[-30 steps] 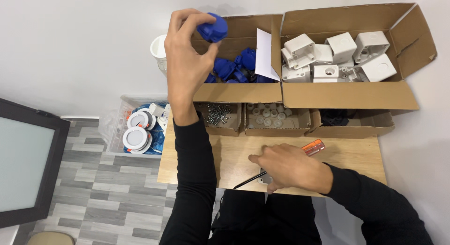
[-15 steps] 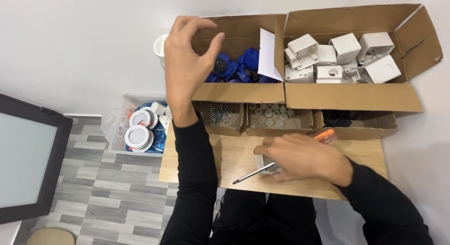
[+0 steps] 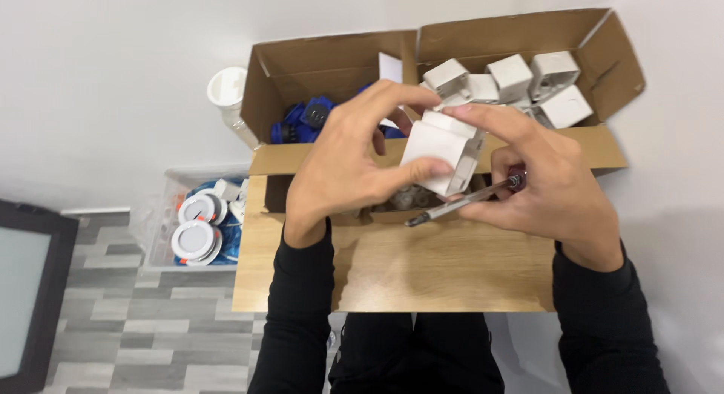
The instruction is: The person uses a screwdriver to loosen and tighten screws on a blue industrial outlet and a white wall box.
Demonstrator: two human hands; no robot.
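Blue part gone from left hand (image 3: 343, 168); both hands now pinch white box (image 3: 441, 149) betw fingertips. Right hand (image 3: 547, 187) also clamps screwdriver (image 3: 464, 202) under fingers. Prob assembly starting.

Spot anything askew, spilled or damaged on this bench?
Nothing stands out. Both hands, left hand and right hand, hold a white plastic junction box; the right also grips a screwdriver. Blue fittings and white boxes sit inside their cardboard cartons.
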